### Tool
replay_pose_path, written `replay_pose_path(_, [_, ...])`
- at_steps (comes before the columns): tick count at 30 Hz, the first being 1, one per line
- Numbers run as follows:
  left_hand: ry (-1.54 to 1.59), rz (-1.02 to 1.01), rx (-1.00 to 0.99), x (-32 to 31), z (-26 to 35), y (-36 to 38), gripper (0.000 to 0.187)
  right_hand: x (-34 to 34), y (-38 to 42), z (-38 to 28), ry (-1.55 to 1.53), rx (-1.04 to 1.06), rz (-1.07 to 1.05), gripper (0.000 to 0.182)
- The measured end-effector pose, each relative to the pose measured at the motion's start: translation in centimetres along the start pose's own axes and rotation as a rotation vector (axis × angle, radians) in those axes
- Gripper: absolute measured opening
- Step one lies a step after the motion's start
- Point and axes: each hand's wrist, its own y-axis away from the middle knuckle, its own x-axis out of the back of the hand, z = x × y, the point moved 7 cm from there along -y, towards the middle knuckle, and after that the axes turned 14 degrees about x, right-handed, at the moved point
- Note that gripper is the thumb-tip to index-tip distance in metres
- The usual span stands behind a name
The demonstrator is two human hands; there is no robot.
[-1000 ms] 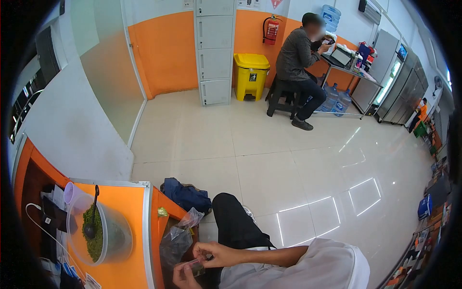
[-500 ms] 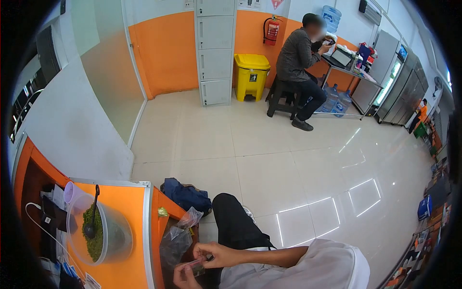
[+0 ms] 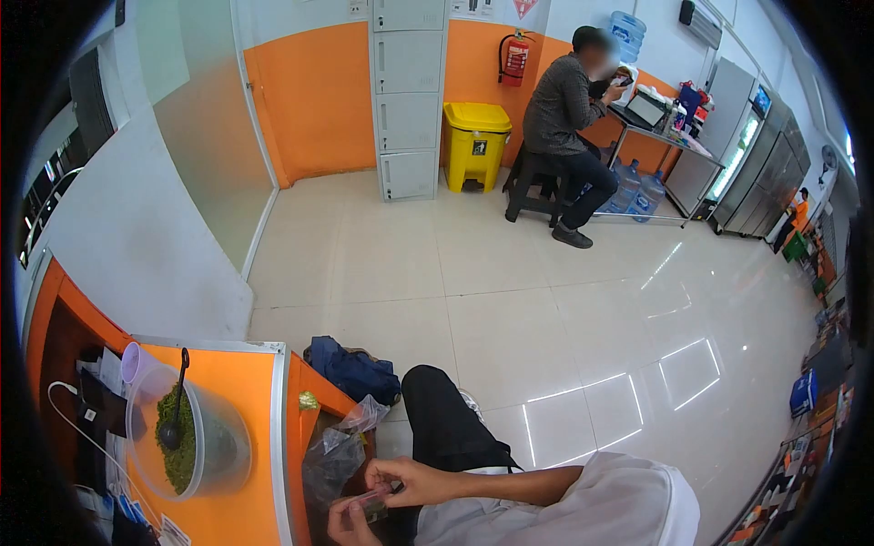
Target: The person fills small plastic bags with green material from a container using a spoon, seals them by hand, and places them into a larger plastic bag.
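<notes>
Low in the view, my left hand (image 3: 351, 525) and my right hand (image 3: 406, 481) come together beside the orange counter. Both pinch the top edge of a small clear plastic packet (image 3: 371, 500), which has a pinkish look along that edge. Something greenish and dark shows in its lower part, too small to name. To the left, a clear round tub (image 3: 221, 446) holds green powder (image 3: 178, 464) with a black scoop (image 3: 170, 435) standing in it. Loose clear plastic bags (image 3: 332, 462) hang in the counter's open side, just beyond my hands.
The tub stands on an orange counter (image 3: 250, 382) with a purple cup (image 3: 137, 362) and a white cable at its left. A dark blue bag (image 3: 350, 369) lies on the floor. Farther off are a yellow bin (image 3: 475, 146), grey lockers (image 3: 407, 118) and a seated person (image 3: 564, 109).
My fingers stay on the packet with barely any movement. The seated person's hands and the item in them have shifted slightly.
</notes>
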Motion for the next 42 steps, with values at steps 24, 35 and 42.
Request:
replay_pose_path(24, [0.07, -0.016, 0.043, -0.07, -0.11, 0.14, 0.023, -0.24, -0.08, -0.56, 0.008, 0.003, -0.014, 0.024])
replay_pose_path(35, [0.093, -0.027, 0.012, 0.17, -0.67, -0.29, 0.024, -0.15, -0.39, -0.81, 0.011, 0.04, 0.015, 0.025])
replay_pose_path(42, [0.067, -0.019, 0.016, 0.12, -0.06, -0.19, 0.023, -0.22, -0.51, -0.58, 0.018, 0.021, 0.008, 0.025])
